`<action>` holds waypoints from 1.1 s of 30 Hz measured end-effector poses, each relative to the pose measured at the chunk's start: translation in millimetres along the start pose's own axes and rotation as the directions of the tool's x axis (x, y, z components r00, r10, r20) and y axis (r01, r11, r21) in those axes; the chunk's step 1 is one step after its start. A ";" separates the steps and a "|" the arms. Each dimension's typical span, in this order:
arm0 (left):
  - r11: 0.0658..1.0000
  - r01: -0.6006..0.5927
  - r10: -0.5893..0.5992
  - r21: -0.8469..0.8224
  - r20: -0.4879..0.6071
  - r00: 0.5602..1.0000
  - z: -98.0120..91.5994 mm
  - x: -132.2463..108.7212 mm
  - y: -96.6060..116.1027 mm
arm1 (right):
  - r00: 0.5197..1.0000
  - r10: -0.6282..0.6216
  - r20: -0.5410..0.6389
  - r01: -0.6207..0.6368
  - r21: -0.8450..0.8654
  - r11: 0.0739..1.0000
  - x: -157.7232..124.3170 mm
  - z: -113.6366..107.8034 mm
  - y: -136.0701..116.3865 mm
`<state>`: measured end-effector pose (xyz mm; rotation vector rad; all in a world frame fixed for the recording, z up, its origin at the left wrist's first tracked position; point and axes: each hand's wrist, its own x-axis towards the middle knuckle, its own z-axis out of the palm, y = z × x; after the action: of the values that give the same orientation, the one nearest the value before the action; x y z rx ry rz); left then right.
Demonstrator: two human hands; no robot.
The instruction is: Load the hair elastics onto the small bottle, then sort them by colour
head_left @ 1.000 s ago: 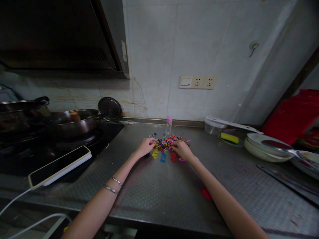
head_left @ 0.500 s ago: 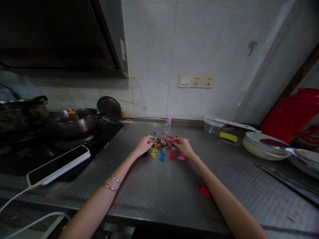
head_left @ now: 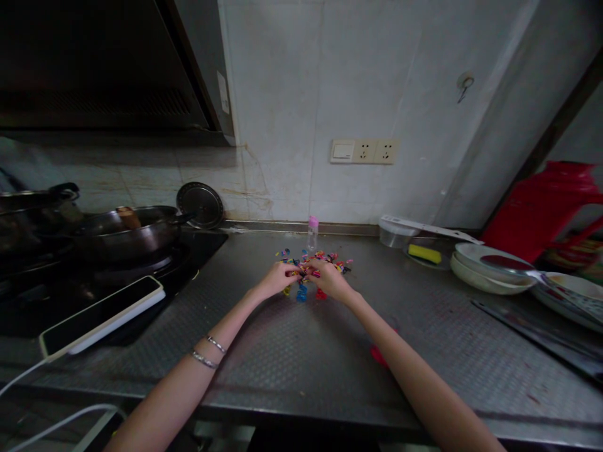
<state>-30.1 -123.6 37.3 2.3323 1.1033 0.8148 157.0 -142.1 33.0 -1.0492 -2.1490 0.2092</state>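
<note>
A heap of small multicoloured pieces (head_left: 335, 258) lies on the metal counter. My left hand (head_left: 279, 278) is at the heap's left side, its fingers bent over the pieces. My right hand (head_left: 330, 280) reaches over the middle, fingertips close to those of the left. Whether either hand pinches a piece is too small to tell. In front of the heap are a small blue group (head_left: 302, 293) and a red group (head_left: 321, 294); a bit of yellow (head_left: 287, 290) shows beside my left hand. Behind the heap stands a clear bottle with a pink cap (head_left: 313, 233).
To the left, a phone (head_left: 101, 314) lies by the stove with a pan (head_left: 127, 238). On the right are a plastic tub (head_left: 398, 233), a yellow sponge (head_left: 424, 253), stacked bowls (head_left: 490, 279) and a red jug (head_left: 541, 207). Something red (head_left: 378, 356) lies under my right forearm.
My right hand has moved left over the heap, close to my left hand, which has shifted slightly inward. The pink group in front is now hidden. The view has shifted a little.
</note>
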 end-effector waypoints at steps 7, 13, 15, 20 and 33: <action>1.000 0.002 -0.003 0.018 0.013 1.000 1.3 -0.2 -0.6 | 1.000 0.008 0.016 -0.008 -0.011 1.000 -2.0 2.3 3.5; 0.998 -0.011 0.011 0.070 0.008 1.000 -0.7 0.7 -5.0 | 0.999 -0.017 0.028 0.018 -0.044 0.999 -0.5 -2.8 3.4; 0.996 -0.006 0.006 0.084 -0.004 1.000 -8.6 0.6 -11.3 | 0.999 0.004 0.041 0.000 -0.089 0.996 -0.7 -9.4 10.6; 0.989 0.097 -0.095 0.114 -0.026 0.995 -41.9 -3.2 -38.8 | 0.982 0.136 0.134 -0.102 -0.235 0.967 -6.7 -27.5 40.3; 0.976 0.209 -0.216 0.066 0.105 0.971 -59.9 -9.3 -69.2 | 0.961 0.188 0.203 -0.130 -0.269 0.954 -13.4 -23.1 60.1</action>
<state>-112.3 -82.4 36.9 2.2238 1.3132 0.5754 215.2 -116.4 16.7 -1.4093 -2.3399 0.1370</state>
